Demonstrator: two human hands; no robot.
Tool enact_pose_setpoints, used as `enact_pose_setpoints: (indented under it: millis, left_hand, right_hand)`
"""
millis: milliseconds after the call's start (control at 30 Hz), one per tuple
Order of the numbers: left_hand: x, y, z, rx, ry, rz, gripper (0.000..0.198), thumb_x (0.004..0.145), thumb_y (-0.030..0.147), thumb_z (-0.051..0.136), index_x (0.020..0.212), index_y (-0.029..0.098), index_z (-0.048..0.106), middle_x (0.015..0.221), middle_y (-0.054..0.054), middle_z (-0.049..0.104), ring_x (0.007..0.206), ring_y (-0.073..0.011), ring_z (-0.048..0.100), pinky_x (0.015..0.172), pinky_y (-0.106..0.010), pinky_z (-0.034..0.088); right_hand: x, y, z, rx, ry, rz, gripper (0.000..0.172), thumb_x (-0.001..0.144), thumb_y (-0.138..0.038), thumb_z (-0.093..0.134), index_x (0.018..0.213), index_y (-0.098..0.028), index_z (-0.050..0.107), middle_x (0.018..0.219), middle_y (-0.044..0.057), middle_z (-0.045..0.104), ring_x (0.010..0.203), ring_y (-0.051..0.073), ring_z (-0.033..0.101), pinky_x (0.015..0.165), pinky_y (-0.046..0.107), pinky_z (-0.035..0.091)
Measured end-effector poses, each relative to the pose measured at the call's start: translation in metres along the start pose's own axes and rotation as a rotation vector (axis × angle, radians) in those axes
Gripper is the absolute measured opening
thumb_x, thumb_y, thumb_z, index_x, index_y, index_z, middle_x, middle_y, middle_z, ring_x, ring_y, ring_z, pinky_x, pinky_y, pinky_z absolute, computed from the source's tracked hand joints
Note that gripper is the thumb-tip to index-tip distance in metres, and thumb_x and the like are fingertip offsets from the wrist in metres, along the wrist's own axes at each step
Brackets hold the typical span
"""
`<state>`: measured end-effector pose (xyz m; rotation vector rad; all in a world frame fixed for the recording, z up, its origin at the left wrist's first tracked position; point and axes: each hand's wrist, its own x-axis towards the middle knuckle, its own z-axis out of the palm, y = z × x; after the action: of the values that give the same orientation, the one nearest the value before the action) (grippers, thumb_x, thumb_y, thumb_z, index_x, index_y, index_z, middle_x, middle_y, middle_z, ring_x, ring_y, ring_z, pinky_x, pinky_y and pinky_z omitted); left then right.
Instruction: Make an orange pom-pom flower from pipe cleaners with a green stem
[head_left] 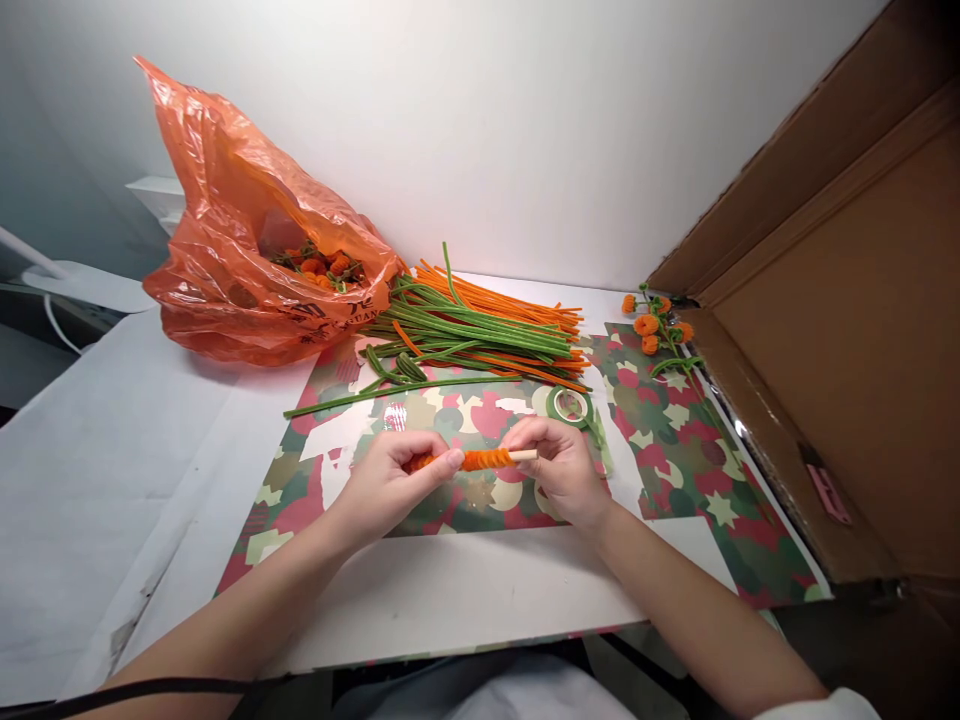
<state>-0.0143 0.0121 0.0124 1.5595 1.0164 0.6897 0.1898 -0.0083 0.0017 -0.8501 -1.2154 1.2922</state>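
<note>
The left hand (405, 472) has its grip clasped around a fuzzy orange chenille coil (487, 459), which is wound along a pale, slender, round wooden stick (523, 455). The right hand (561, 468) has its grip closed about the right end, where the bare stick protrudes; the exact fingertip contact is partly hidden. Coil and stick lie level between the hands, above a sheet patterned in green, red and cream (675, 445) on the white counter (480, 580).

Just beyond the right hand is a roll of green tape (556, 408). Farther back, fuzzy green stems (487, 328) lie against fuzzy orange stems (510, 298), with looped green chenille leaves (410, 368) at their near left side. At far left stands a translucent orange plastic bag (247, 200) containing round orange flowers (322, 268). At far right, a sprig of orange chenille pompom flowers (646, 326) rests near a brown cardboard panel (832, 300).
</note>
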Motion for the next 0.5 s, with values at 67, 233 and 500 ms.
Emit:
enact_pose_setpoints:
  millis: [67, 233, 500]
  left_hand:
    - [0.001, 0.000, 0.000, -0.042, -0.052, -0.037, 0.045, 0.084, 0.048, 0.054, 0.052, 0.017, 0.049, 0.051, 0.004, 0.039, 0.047, -0.0081, 0.030, 0.044, -0.021, 0.024]
    - [0.000, 0.000, -0.003, -0.249, -0.323, -0.255, 0.047, 0.081, 0.055, 0.056, 0.053, 0.017, 0.052, 0.050, 0.003, 0.040, 0.047, -0.0087, 0.026, 0.045, -0.024, 0.020]
    - [-0.007, -0.001, 0.005, -0.425, -0.841, -0.633, 0.052, 0.050, 0.064, 0.078, 0.051, 0.016, 0.059, 0.044, 0.002, 0.050, 0.041, -0.0073, 0.034, 0.040, -0.022, 0.022]
  right_hand:
    - [-0.001, -0.001, -0.002, -0.106, 0.002, -0.098, 0.021, 0.077, -0.040, 0.075, 0.089, -0.024, 0.069, 0.083, 0.002, 0.071, 0.072, 0.013, 0.065, 0.061, 0.025, 0.054]
    - [-0.003, -0.015, -0.007, -0.320, -0.158, -0.398, 0.011, 0.089, -0.024, 0.062, 0.096, -0.025, 0.071, 0.090, 0.005, 0.070, 0.081, 0.015, 0.065, 0.070, 0.029, 0.054]
    - [-0.021, -0.045, 0.007, -0.483, -0.407, -0.763, 0.017, 0.092, -0.026, 0.059, 0.083, -0.019, 0.071, 0.066, 0.000, 0.072, 0.061, 0.010, 0.059, 0.064, 0.027, 0.047]
